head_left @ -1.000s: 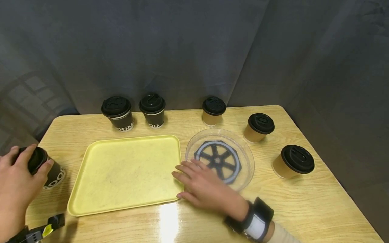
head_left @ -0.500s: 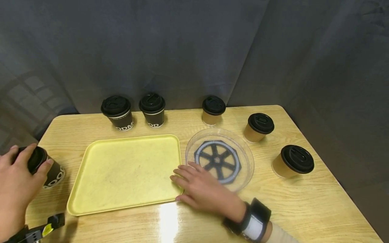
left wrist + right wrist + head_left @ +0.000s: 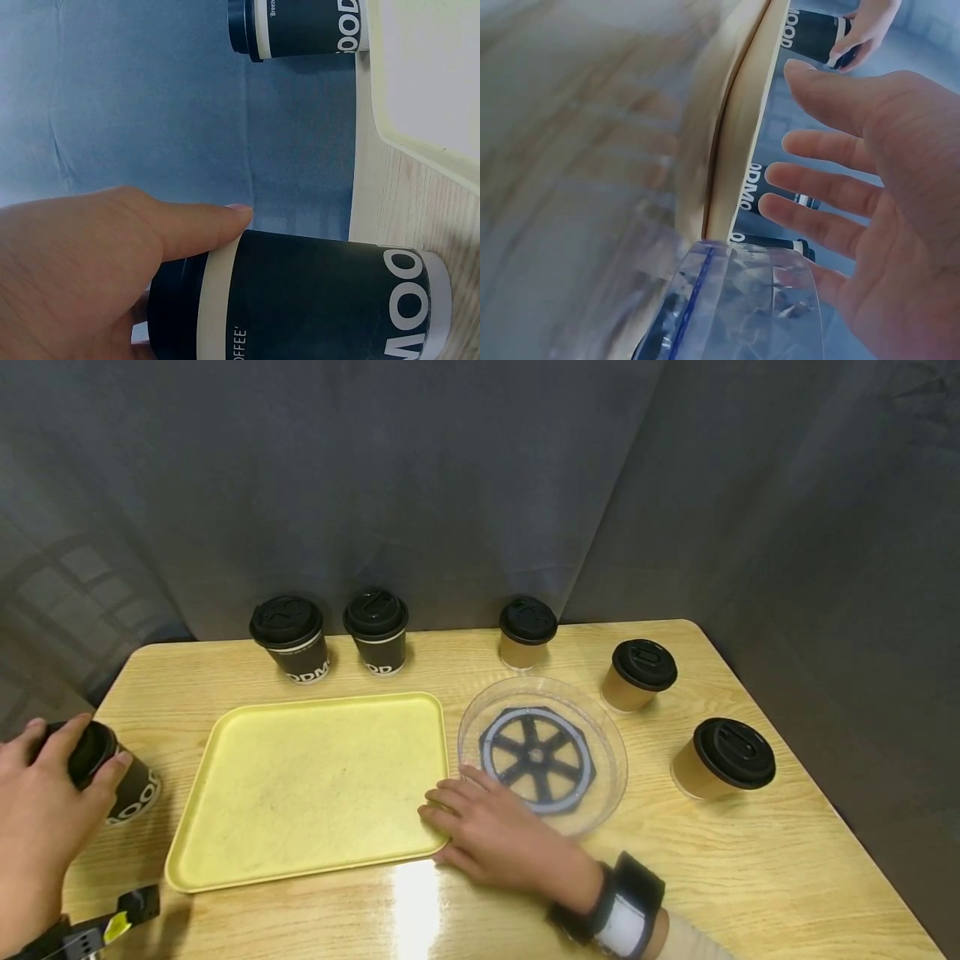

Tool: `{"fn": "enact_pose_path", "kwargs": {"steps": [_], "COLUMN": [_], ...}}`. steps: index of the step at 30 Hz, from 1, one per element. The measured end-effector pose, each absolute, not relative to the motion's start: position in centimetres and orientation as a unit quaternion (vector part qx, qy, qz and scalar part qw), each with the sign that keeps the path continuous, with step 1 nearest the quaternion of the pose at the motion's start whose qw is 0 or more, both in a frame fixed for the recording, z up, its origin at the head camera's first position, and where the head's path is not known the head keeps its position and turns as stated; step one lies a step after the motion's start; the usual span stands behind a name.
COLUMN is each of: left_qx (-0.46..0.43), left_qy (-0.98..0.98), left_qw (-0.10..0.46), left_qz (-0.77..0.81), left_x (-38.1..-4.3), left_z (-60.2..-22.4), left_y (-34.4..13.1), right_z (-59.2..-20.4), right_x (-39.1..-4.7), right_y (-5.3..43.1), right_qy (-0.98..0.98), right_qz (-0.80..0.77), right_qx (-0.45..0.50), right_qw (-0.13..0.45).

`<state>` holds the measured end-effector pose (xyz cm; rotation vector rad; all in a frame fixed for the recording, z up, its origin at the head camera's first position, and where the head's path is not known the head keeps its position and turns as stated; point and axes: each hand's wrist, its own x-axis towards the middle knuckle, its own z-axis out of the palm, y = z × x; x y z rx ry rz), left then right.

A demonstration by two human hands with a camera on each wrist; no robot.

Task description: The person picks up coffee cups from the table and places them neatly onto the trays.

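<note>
My left hand (image 3: 52, 814) grips a black lidded paper coffee cup (image 3: 138, 789) from above, fingers and thumb around its lid. In the left wrist view the thumb presses against the upper side of this coffee cup (image 3: 315, 300), near the pale band under the lid. The cup stands at the table's left, beside a yellow rectangular tray (image 3: 315, 785). My right hand (image 3: 502, 835) hovers over or touches the tray's right edge, next to a clear round dish (image 3: 617, 752). In the right wrist view its fingers (image 3: 821, 217) are spread and loosely extended, holding nothing.
Two more black cups (image 3: 300, 660) (image 3: 382, 653) stand behind the tray. Three brown cups with black lids (image 3: 522, 647) (image 3: 633, 685) (image 3: 716, 768) curve around the dish's back and right. A dark spoked wheel pattern (image 3: 536, 756) shows in the dish. Dark curtain hangs behind the table.
My right hand has shifted slightly left and down along the tray's right edge. The left hand and the cup it grips have stayed in place.
</note>
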<state>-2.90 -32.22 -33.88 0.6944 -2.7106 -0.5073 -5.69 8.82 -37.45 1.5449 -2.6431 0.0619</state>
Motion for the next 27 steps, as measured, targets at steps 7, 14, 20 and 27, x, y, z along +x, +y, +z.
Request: {"fn": "enact_pose_path", "kwargs": {"steps": [7, 14, 20, 27], "left_qx": [0.245, 0.246, 0.241, 0.241], "left_qy": [-0.944, -0.944, -0.946, -0.943], "left_qw": [0.145, 0.147, 0.152, 0.159], "left_qz": [-0.166, -0.162, -0.154, -0.162], "left_x": [-2.9, -3.0, -3.0, -2.9], "left_z": [-33.6, -33.6, -34.4, -34.2], "left_y": [-31.9, -32.0, -32.6, -32.5], "right_z": [-37.6, -38.0, -38.4, -38.7], "right_x": [-5.6, -5.4, -5.3, -5.4], "right_y": [8.8, 8.7, 8.5, 8.3], "right_qy": [-0.856, -0.847, -0.836, -0.831], "right_qz": [0.022, 0.023, 0.018, 0.008], "right_qx": [0.513, 0.528, 0.541, 0.547], "right_qw": [0.049, 0.057, 0.086, 0.097]}}
